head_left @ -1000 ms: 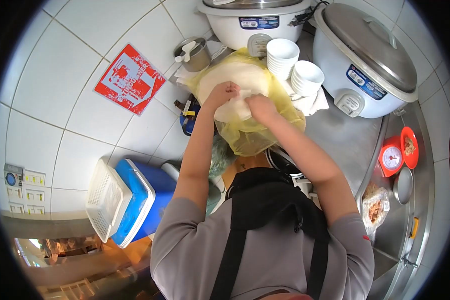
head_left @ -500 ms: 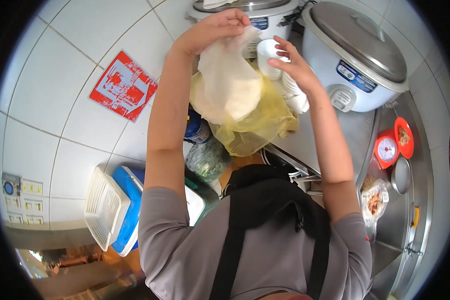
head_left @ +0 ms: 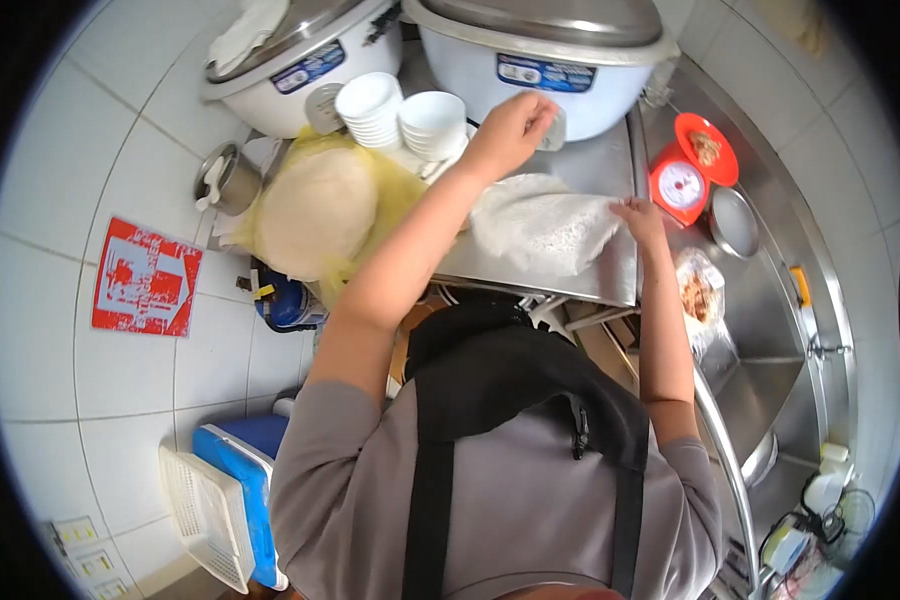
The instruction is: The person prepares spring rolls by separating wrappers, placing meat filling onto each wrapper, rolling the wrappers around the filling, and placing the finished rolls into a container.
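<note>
A thin, whitish spring roll wrapper [head_left: 550,225] spreads, slightly crumpled, over the steel table near its front right corner. My right hand [head_left: 644,222] pinches its right edge. Above the wrapper's far edge is my left hand [head_left: 515,130], fingers curled together in front of the larger cooker; its grip is hidden, so I cannot tell if it holds anything. To the left, a round stack of wrappers [head_left: 320,215] lies on a yellow plastic bag [head_left: 395,190]. Two stacks of white bowls [head_left: 370,105] stand behind, between the bag and my left hand.
Two large cookers [head_left: 540,60] line the back. A metal container [head_left: 232,185] with a white utensil stands far left. On the right steel counter are a red scale [head_left: 678,185], a red plate [head_left: 708,140], a round metal pan [head_left: 734,222] and a bag of food [head_left: 698,290].
Both hands have come down and to the right from above the stack, bringing a wrapper over the table. My right hand now pinches its edge. The view has turned right.
</note>
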A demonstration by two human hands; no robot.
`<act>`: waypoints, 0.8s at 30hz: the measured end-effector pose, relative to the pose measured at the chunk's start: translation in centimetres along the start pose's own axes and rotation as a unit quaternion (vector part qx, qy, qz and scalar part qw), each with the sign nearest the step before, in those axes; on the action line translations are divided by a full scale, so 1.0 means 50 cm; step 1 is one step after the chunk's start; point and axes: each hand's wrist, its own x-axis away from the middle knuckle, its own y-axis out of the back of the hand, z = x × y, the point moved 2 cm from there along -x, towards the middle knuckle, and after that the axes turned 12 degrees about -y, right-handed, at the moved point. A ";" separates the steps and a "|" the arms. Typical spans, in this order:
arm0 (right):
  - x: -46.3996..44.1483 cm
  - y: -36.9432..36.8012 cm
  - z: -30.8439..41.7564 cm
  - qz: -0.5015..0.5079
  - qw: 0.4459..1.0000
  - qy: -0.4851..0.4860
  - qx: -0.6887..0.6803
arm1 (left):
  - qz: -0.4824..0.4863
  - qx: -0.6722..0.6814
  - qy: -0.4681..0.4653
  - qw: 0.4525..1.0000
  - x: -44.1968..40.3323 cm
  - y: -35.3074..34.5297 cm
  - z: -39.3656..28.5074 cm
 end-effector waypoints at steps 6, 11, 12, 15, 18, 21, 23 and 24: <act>0.051 0.050 -0.117 -0.118 0.962 -0.042 0.243 | 0.142 -0.113 0.036 0.983 0.224 -0.143 0.081; 0.089 0.056 -0.051 -0.139 0.925 -0.012 0.352 | 0.194 -0.252 0.095 0.943 0.242 -0.116 0.037; 0.083 0.053 -0.038 -0.196 0.915 0.035 0.351 | 0.181 -0.263 0.131 0.938 0.242 -0.124 0.043; 0.042 0.006 0.052 -0.147 0.917 0.161 0.335 | 0.130 -0.248 0.237 0.930 0.252 -0.158 0.046; -0.012 -0.141 0.110 0.048 0.872 0.378 0.309 | 0.077 -0.163 0.256 0.950 0.253 -0.177 0.033; -0.008 -0.249 0.149 0.110 0.814 0.479 0.308 | 0.057 -0.139 0.171 0.974 0.267 -0.173 0.038; 0.009 -0.259 0.196 0.213 0.789 0.411 0.404 | 0.045 -0.150 0.134 0.979 0.274 -0.139 0.018; 0.021 -0.252 0.223 0.263 0.769 0.373 0.448 | 0.014 -0.217 0.096 0.971 0.268 -0.117 -0.006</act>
